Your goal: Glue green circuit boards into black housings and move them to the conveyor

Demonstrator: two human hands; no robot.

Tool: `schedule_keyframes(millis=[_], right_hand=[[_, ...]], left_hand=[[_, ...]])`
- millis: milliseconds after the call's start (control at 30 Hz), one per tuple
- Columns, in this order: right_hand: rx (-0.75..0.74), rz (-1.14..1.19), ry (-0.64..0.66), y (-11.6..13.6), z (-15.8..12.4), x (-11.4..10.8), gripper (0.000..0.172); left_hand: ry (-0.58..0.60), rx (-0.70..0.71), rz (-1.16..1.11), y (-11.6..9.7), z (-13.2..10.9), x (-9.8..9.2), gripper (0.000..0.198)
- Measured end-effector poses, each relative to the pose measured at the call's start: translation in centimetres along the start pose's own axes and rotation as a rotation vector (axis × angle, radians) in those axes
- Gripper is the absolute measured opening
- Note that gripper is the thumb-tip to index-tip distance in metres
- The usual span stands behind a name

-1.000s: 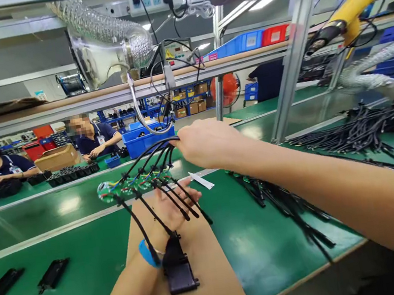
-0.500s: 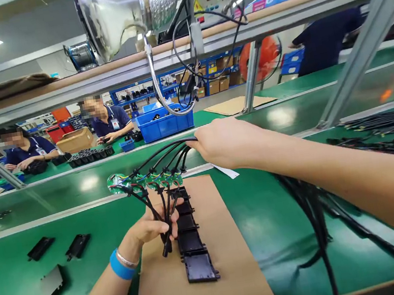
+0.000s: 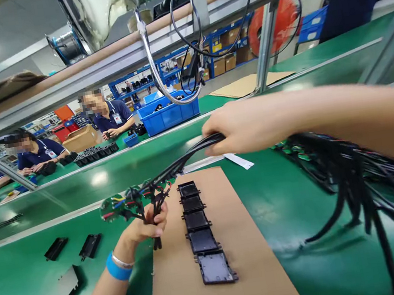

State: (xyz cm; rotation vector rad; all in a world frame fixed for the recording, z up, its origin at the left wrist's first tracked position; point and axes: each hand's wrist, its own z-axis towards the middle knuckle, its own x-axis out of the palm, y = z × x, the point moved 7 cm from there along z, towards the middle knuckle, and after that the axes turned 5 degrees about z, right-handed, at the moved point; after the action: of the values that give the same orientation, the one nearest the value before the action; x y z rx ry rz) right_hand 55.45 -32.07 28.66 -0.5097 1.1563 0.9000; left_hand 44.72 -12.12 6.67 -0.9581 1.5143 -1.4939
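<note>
My left hand is closed round the lower ends of a bunch of black cables, just under a row of small green circuit boards with coloured wires. Higher up and to the right, my right hand grips the other ends of the same cables. The bunch hangs stretched between the two hands above a brown cardboard sheet. A column of several black plastic housings lies on that sheet, just right of my left hand. A blue band circles my left wrist.
A heap of black cables lies on the green bench at the right. Three black covers lie at the left. A blue bin and two seated people are across the belt. A hose and wires hang from the overhead rail.
My left hand went from open under the cables to closed round their lower ends. My right hand pulled the bunch up and to the right. The view tilted, which showed the whole column of housings.
</note>
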Motion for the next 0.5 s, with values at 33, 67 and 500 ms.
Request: schedule_keyframes(millis=[33, 67, 500], right_hand=[[0.039, -0.043, 0.19, -1.8, -0.2, 0.6, 0.045], [0.095, -0.087, 0.364, -4.0, -0.9, 1.1, 0.049], [0.049, 0.37, 0.454, -7.3, -8.6, 18.9, 0.069]], left_hand=[[-0.004, -0.03, 0.046, -0.3, -0.6, -0.2, 0.048], [-0.01, -0.057, 0.089, -0.6, -1.2, -0.2, 0.045], [-0.021, -0.291, 0.948, 2.9, 0.2, 4.4, 0.051]])
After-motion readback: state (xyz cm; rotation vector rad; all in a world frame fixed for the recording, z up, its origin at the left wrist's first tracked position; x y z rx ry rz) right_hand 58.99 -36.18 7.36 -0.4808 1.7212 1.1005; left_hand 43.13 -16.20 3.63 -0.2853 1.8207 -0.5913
